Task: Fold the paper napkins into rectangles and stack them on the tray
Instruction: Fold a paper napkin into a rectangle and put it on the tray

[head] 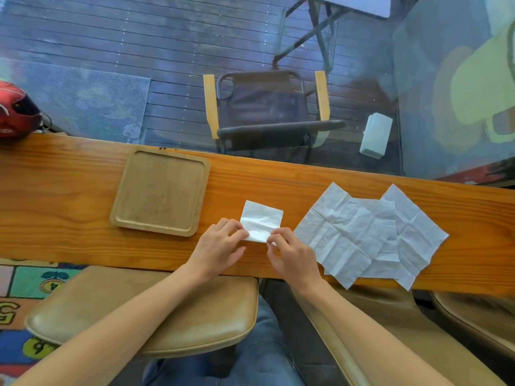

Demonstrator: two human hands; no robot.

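A white paper napkin (262, 220), partly folded into a small rectangle, lies on the wooden table (69, 207) in front of me. My left hand (221, 247) pinches its near left corner and my right hand (292, 254) pinches its near right corner, lifting the near edge a little. The square wooden tray (131, 218) sits to the left of the napkin with nothing on it. To the right lies a loose pile of unfolded white napkins (370, 235), overlapping and creased, reaching the table's near edge.
A red helmet (15, 110) rests at the table's far left end. Tan cushioned stools (156, 310) stand below the near edge. Beyond a glass pane are a folding chair (267, 112) and a white box (376, 139).
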